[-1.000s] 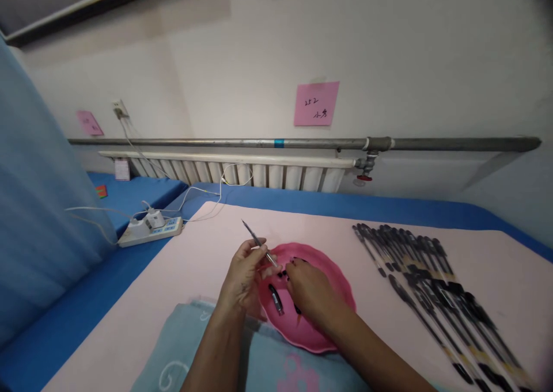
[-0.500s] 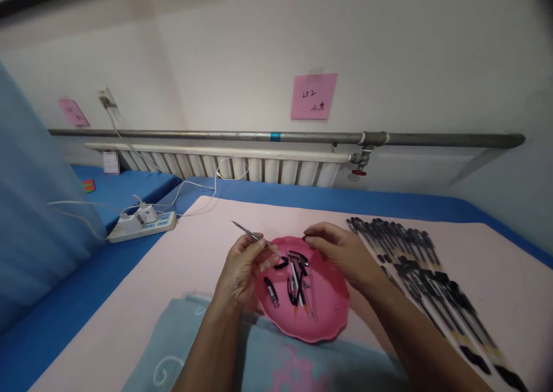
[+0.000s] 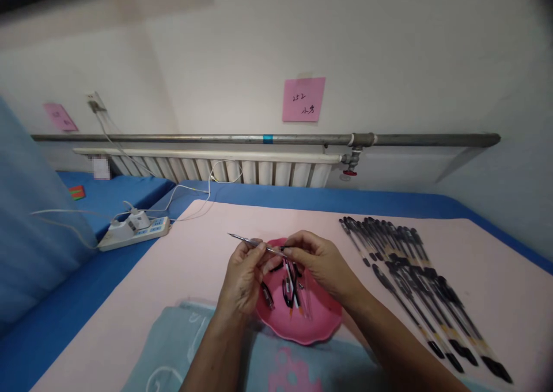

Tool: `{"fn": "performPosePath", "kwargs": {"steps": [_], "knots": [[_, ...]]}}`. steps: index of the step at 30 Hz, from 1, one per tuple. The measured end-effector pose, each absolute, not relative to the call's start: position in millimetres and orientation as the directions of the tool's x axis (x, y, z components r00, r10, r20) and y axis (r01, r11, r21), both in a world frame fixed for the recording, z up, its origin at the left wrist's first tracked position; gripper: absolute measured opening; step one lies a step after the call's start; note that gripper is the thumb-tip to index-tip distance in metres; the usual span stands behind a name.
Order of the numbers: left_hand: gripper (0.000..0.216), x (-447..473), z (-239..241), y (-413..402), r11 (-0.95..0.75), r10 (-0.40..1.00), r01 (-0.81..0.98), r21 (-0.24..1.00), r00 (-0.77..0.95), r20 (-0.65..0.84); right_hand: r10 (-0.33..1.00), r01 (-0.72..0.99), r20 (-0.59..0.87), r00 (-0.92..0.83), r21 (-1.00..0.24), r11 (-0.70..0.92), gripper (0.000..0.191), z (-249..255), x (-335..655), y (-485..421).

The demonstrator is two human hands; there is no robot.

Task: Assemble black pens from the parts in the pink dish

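My left hand (image 3: 245,274) is closed around a clear pen barrel (image 3: 245,240) with a pointed tip aimed up and left, above a pink plate. Pinched in my right hand (image 3: 322,261) is a small black pen part (image 3: 285,248), held at the barrel's rear end; whether it sits on the barrel I cannot tell. Below my hands, the scalloped pink plate (image 3: 317,328) holds loose black caps, white refills with orange ends and clear tubes. One black cap (image 3: 266,295) lies near the plate's left edge, partly behind my left hand.
Rows of black pens (image 3: 423,288) lie on the pink sheet (image 3: 194,265) at the right. A patterned teal cloth (image 3: 173,334) is under the plate's front. At the left stands a power strip (image 3: 138,231) with white cables; a radiator (image 3: 250,172) runs along the wall.
My right hand has moved left from the plate's far right rim and brought the small black part to the barrel's rear end. My left hand keeps hold of the barrel.
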State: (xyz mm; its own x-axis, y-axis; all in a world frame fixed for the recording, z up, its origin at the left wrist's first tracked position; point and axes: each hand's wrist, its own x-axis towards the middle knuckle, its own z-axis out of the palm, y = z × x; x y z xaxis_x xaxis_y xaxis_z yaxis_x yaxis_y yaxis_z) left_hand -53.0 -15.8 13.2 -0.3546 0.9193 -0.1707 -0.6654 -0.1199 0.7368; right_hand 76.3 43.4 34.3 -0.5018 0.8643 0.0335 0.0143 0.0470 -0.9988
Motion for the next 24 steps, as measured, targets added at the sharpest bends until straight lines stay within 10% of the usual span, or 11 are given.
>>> {"fn": "performPosePath", "kwargs": {"steps": [15,24], "knots": [[0.021,-54.3,12.7,-15.0,-0.185,0.911,-0.686,0.704,-0.388,-0.139,0.867,-0.018,0.044,-0.496,-0.999,0.040,0.007,29.3,72.2,37.8],[0.022,-54.3,11.6,-15.5,-0.197,0.908,-0.669,0.716,-0.400,-0.124,0.815,0.133,0.270,-0.513,-0.912,0.387,0.008,28.7,75.8,39.0]]}}
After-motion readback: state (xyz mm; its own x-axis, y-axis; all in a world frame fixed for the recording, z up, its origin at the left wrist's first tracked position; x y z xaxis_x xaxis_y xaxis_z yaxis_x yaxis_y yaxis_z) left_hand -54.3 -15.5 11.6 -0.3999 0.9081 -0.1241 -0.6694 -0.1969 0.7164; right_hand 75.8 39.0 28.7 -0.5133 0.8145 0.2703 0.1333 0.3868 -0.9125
